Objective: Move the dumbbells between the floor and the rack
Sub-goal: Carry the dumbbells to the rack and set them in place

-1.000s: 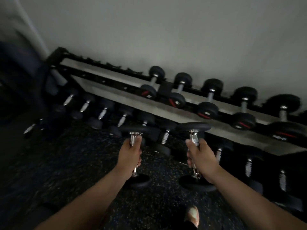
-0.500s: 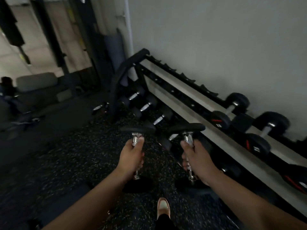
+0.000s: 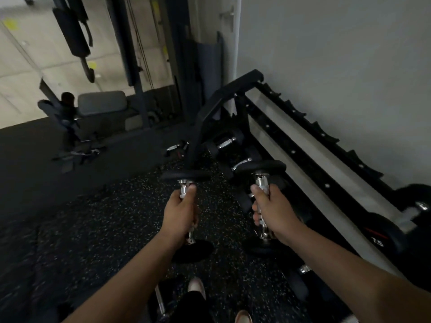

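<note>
My left hand (image 3: 180,212) grips the chrome handle of a small black dumbbell (image 3: 185,176), held upright above the speckled floor. My right hand (image 3: 271,209) grips a second black dumbbell (image 3: 260,167), also upright, in front of the rack's lower tier. The dumbbell rack (image 3: 303,145) runs along the white wall on the right; its upper shelf is bare at the near-left end. A larger dumbbell marked 7.5 (image 3: 382,231) sits on the upper shelf at the far right. Several dumbbells (image 3: 225,143) lie on the low tier.
A loose dumbbell (image 3: 176,148) lies on the floor left of the rack's end post. A weight machine with a grey padded seat (image 3: 102,103) stands at the back left. My shoes (image 3: 197,286) show at the bottom. Dark rubber floor (image 3: 81,229) stretches left.
The view has swung left along the rack toward its end, bringing the weight machine into sight. Both hands still hold their dumbbells upright in the same grip.
</note>
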